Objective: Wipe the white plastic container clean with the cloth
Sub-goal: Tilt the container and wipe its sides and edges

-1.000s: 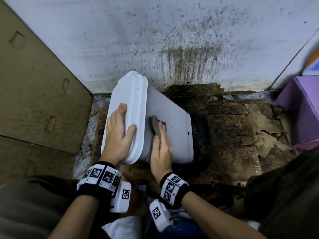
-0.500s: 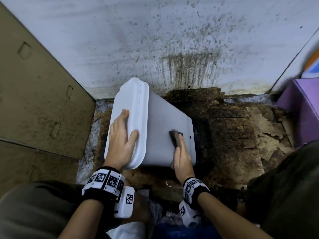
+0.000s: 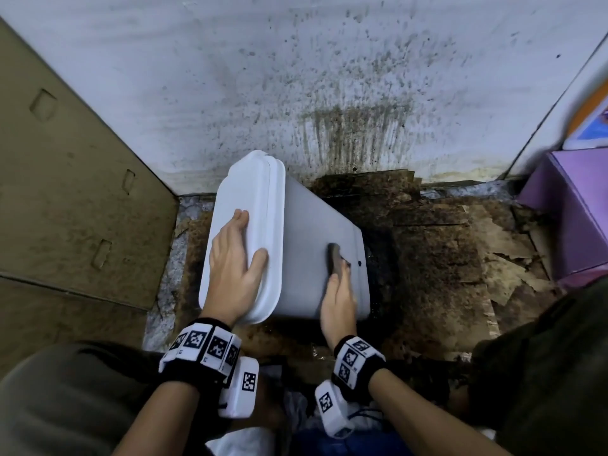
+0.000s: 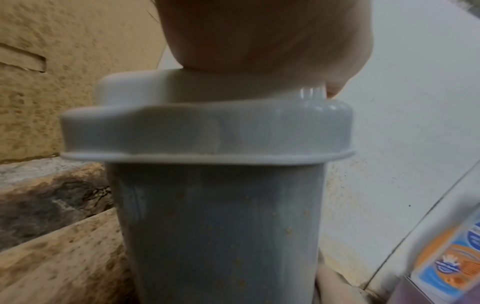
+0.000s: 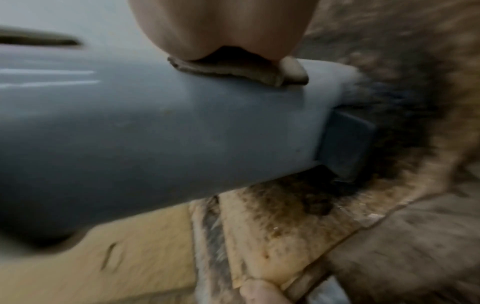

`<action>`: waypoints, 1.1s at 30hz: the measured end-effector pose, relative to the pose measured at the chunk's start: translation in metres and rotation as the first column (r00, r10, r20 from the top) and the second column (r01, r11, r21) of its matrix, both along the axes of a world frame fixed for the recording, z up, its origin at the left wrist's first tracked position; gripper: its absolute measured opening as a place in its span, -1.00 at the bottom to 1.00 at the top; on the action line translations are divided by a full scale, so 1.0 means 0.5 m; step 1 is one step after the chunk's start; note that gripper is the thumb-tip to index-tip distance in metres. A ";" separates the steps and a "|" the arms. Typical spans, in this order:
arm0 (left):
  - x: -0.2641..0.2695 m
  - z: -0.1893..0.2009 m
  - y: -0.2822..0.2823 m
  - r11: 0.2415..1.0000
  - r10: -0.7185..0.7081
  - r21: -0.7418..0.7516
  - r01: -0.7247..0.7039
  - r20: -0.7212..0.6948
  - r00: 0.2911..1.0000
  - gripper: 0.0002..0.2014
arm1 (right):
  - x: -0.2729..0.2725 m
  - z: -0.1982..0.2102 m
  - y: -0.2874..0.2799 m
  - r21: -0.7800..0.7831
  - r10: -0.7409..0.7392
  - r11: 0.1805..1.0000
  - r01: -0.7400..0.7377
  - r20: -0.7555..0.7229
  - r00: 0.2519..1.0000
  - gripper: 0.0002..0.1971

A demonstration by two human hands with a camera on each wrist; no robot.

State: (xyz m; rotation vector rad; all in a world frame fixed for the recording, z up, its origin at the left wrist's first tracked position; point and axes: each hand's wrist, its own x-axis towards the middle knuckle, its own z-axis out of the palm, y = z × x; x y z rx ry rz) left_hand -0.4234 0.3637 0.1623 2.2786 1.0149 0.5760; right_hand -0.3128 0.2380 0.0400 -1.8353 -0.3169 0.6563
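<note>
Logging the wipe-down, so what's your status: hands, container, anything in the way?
Left hand flat on lid, steadying. Right hand presses cloth on container side, near base. Nothing in the way.

Light was dim and flat. The head view stayed sharp but bowed at its edges; both wrist views were soft, with motion smear beyond the right hand.
</note>
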 end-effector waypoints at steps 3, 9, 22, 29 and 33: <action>0.002 0.000 0.000 1.000 0.001 0.000 -0.001 0.000 1.000 -0.26 | -0.037 0.048 0.021 0.149 0.055 0.986 -0.069 0.100 0.994 -0.47; 0.006 -0.001 -0.005 1.000 -0.002 0.015 0.002 -0.026 1.000 -0.25 | -0.053 0.086 0.016 0.235 0.220 0.923 -0.305 0.330 0.918 -0.50; 0.011 -0.001 -0.009 1.000 -0.005 0.017 0.005 -0.010 1.000 -0.25 | 0.047 -0.073 -0.065 0.039 0.206 0.977 -0.211 0.101 0.973 -0.50; 0.016 0.003 -0.015 1.000 -0.004 0.013 0.004 0.001 1.000 -0.25 | 0.076 -0.091 -0.077 -0.063 0.187 0.980 -0.187 -0.007 0.982 -0.47; 0.019 0.005 -0.017 1.000 -0.008 0.018 0.008 0.003 1.000 -0.25 | 0.089 -0.088 -0.063 -0.106 0.111 0.987 -0.125 -0.128 0.986 -0.47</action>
